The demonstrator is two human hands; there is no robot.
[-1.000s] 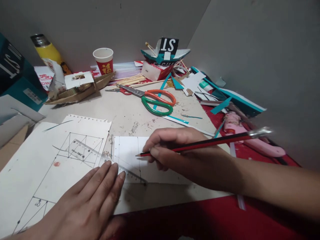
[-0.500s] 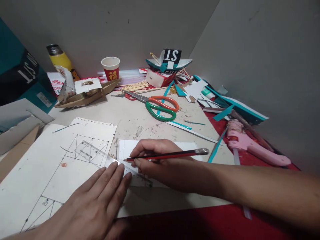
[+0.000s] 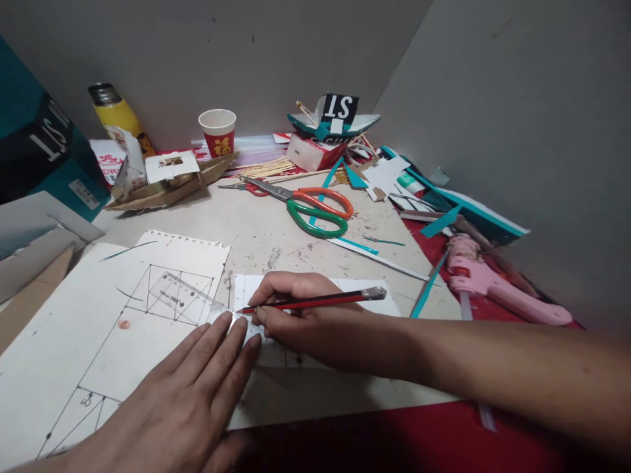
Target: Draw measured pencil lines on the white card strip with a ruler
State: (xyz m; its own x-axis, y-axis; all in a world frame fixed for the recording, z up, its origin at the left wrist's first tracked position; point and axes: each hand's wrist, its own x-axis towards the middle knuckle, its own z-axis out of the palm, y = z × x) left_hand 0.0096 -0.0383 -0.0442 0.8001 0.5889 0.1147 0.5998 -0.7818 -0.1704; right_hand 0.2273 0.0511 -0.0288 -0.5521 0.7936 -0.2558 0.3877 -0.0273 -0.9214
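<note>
While the left hand (image 3: 185,394) lies over the clear ruler (image 3: 190,295), its fingers slightly spread and resting on the near edge, the right hand (image 3: 305,318) pinches a red-and-black pencil (image 3: 320,301) in its fingers, the tip just beside the ruler's far edge. The ruler slants from a sheet of line drawings (image 3: 59,315) onto a white paper (image 3: 367,289). Beyond the ruler, scissors (image 3: 320,231) rest on the surface (image 3: 276,401); well to its right lies a pink glue gun (image 3: 507,295).
</note>
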